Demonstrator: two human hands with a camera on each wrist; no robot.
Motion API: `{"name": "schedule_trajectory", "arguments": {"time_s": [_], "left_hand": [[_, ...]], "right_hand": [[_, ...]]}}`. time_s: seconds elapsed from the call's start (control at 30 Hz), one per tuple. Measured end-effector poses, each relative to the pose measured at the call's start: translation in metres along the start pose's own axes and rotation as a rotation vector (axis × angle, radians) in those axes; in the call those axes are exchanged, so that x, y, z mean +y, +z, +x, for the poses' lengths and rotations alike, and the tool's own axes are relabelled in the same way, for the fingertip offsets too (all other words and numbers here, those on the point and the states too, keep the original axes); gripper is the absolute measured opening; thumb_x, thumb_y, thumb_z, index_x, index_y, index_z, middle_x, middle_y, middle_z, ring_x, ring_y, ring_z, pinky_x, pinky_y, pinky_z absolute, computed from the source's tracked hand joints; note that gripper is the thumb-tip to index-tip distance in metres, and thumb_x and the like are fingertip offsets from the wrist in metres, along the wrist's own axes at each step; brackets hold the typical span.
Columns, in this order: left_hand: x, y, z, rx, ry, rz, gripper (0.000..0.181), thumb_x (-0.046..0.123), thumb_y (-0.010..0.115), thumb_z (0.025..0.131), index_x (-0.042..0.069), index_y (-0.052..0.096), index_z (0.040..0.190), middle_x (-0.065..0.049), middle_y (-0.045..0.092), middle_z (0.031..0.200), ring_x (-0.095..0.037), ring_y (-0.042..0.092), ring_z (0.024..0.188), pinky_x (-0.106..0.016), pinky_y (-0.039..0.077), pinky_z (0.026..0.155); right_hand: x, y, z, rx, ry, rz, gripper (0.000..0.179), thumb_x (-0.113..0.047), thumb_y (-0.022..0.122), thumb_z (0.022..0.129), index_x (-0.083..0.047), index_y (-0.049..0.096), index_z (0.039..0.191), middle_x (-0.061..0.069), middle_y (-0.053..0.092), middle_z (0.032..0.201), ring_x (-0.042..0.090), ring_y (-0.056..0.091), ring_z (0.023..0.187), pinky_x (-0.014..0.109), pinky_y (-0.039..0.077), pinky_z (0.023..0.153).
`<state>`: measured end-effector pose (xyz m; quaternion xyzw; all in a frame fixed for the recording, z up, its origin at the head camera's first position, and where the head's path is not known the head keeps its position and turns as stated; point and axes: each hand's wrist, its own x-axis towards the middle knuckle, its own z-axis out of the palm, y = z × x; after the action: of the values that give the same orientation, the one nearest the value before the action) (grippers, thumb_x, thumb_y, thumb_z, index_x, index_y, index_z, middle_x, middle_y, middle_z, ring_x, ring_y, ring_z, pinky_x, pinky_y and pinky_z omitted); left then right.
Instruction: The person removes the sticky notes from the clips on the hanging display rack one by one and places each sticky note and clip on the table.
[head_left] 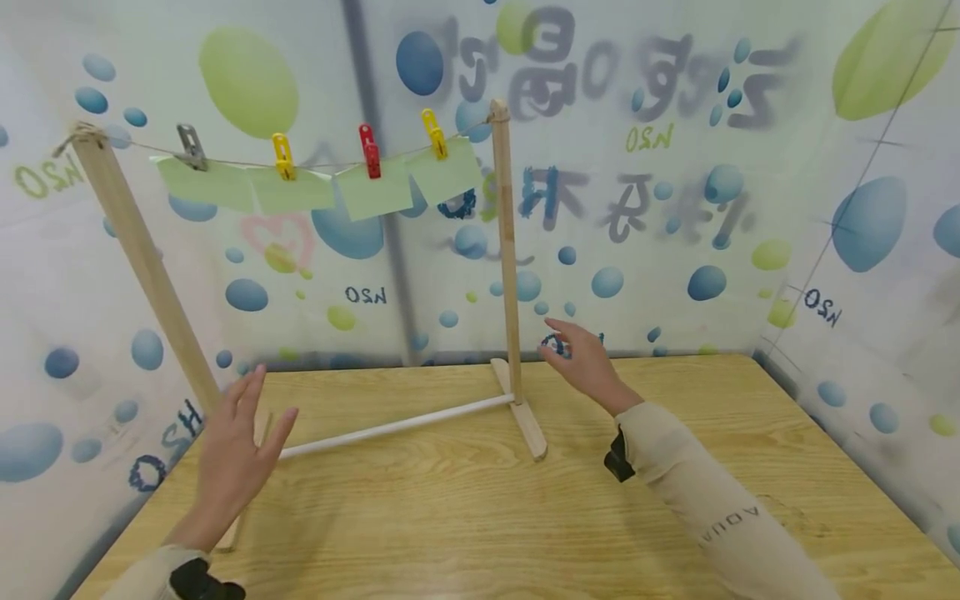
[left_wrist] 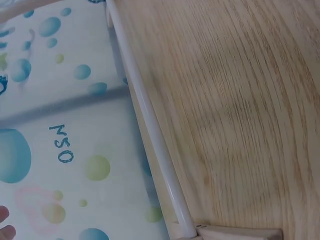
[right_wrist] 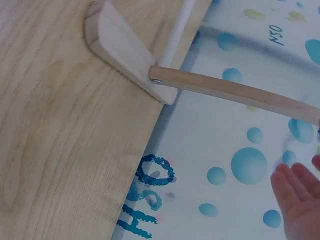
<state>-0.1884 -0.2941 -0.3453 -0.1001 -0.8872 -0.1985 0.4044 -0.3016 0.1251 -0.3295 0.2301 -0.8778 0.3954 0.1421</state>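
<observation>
A wooden stand with two posts carries a string, and green paper sheets [head_left: 375,193] hang along it. Clothespins hold them: a grey clothespin [head_left: 191,147], a red clothespin [head_left: 370,152], a yellow clothespin [head_left: 282,157] and a second yellow clothespin [head_left: 434,134]. My left hand [head_left: 238,446] is raised with fingers extended, overlapping the lower left post [head_left: 146,258] in the head view. To the right of the right post [head_left: 507,267], my right hand [head_left: 585,362] hovers with nothing in it. In the right wrist view, that hand [right_wrist: 302,197] shows at the lower right edge.
A white rod [head_left: 397,426] joins the posts low down. The right foot [head_left: 531,429] of the stand rests on the wood-grain table [head_left: 420,517]. Behind and at both sides rise walls of printed sheeting [head_left: 645,250] with coloured ovals and handwriting.
</observation>
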Motion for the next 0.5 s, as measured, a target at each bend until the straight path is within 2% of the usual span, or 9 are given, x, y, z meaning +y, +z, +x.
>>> {"name": "schedule_trajectory", "arguments": {"time_s": [0.1,0.17,0.33,0.5], "left_hand": [[-0.004,-0.006,0.000,0.029,-0.011,0.005,0.061,0.032,0.058,0.087,0.004,0.036,0.137,-0.028,0.040,0.124,-0.049,0.037,0.108,-0.061,0.028,0.086],[-0.006,-0.011,-0.001,0.031,-0.053,0.004,0.059,0.029,0.058,0.087,0.003,0.037,0.136,-0.028,0.039,0.124,-0.050,0.036,0.108,-0.062,0.027,0.086],[-0.010,-0.022,-0.001,0.036,-0.192,-0.003,0.053,0.016,0.059,0.084,0.003,0.041,0.132,-0.026,0.037,0.127,-0.049,0.034,0.111,-0.060,0.031,0.081],[-0.020,-0.027,-0.002,0.091,-0.259,-0.029,0.048,0.007,0.061,0.081,-0.002,0.046,0.126,-0.027,0.038,0.122,-0.046,0.034,0.110,-0.059,0.030,0.083]], "right_hand": [[0.001,0.001,0.006,-0.019,0.038,0.108,0.050,-0.021,0.055,0.091,-0.004,0.038,0.135,0.018,0.042,0.132,0.033,0.048,0.113,0.043,0.043,0.089],[0.000,0.002,0.010,-0.026,0.059,0.152,0.051,-0.023,0.054,0.091,-0.005,0.038,0.135,0.017,0.043,0.132,0.032,0.048,0.114,0.042,0.043,0.089],[-0.005,0.004,0.020,-0.037,0.096,0.187,0.051,-0.026,0.054,0.091,-0.007,0.037,0.136,0.014,0.045,0.131,0.030,0.047,0.115,0.041,0.044,0.088],[-0.012,0.007,0.027,-0.053,0.120,0.197,0.050,-0.022,0.053,0.092,-0.007,0.036,0.136,0.014,0.044,0.131,0.030,0.046,0.114,0.042,0.044,0.088]]}}
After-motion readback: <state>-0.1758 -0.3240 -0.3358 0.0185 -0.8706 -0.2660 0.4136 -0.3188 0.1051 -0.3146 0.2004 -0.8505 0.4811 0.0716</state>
